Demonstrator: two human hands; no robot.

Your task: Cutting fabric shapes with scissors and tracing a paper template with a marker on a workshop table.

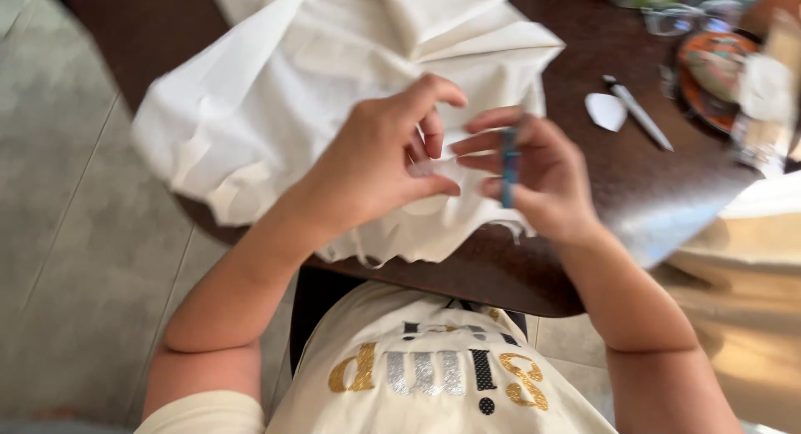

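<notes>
A large piece of white cloth [275,92] lies bunched on a dark brown table [634,184], hanging over its near edge. My left hand [375,163] pinches a fold of the cloth between thumb and fingers. My right hand [542,179] is just beside it, fingers curled around a small blue tool [508,167], its fingertips touching the same fold. The two hands nearly meet over the cloth's near edge.
A white pen-like tool [638,115] and a small white oval piece [606,111] lie on the table to the right. Farther right stand a round orange dish [709,75] and blurred clutter. A pale chair or cushion [751,259] is at the right; tiled floor [75,234] on the left.
</notes>
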